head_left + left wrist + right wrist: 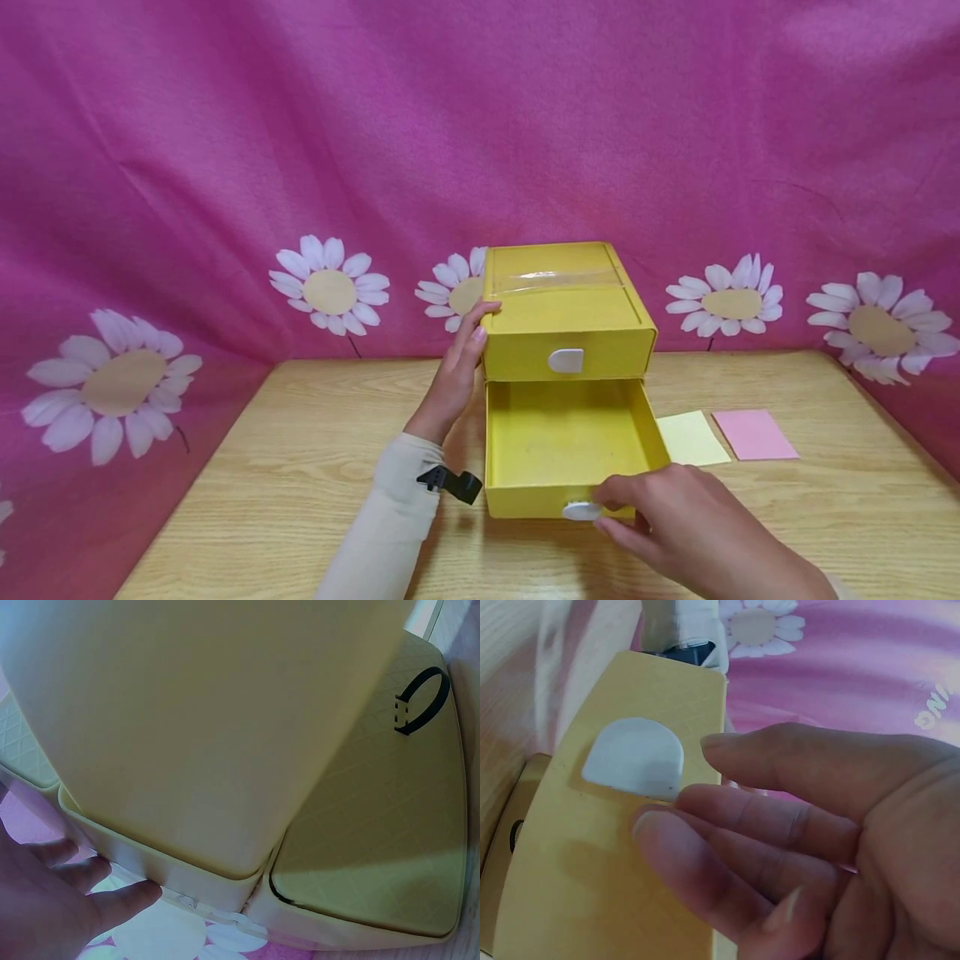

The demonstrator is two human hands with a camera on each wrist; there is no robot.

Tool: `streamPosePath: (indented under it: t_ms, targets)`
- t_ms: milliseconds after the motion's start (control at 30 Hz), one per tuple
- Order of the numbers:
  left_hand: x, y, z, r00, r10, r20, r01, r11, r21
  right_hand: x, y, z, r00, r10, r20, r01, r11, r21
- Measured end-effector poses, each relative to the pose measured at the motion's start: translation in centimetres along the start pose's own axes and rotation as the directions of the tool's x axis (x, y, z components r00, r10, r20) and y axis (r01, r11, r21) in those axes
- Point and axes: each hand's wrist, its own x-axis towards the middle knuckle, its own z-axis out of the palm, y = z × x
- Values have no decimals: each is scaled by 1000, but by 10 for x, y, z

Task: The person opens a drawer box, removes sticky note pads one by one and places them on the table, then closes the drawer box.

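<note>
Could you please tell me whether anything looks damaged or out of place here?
One thing: a shiny clear strip, apparently tape, crosses the top of the yellow drawer box. It looks odd against the plain surface around it, perhaps a repair. Nothing looks spilled.

The drawer box (pixel 517 354) looks like embossed plastic — its tape (pixel 555 280) glossy.

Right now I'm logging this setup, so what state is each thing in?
Lower drawer: pulled out.
Upper drawer: shut.
Clear tape: stuck across top of cabinet.
Yellow paper: flat.
Pink paper: flat.
Left hand: touching cabinet.
Right hand: at lower white handle; grip unclear.
</note>
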Motion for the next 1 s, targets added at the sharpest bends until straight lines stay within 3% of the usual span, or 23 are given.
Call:
streamPosePath:
  t_ms: [133,367,733,1000]
  targets:
    - [0,2,0,1000,-7,11,7,1000,0,1,-1,3,1000,-2,-24,2,999,-34]
    - [-7,36,3,999,-40,21,41,999,-8,2,-1,6,998,-4,-58,1,999,-54]
    - [-7,33,3,999,-25,20,25,999,-29,6,-1,12,992,-11,-128,-3,995,-104]
    - [-8,34,3,1000,-21,22,22,1000,-20,8,-3,11,992,27,-124,-41,992,-115]
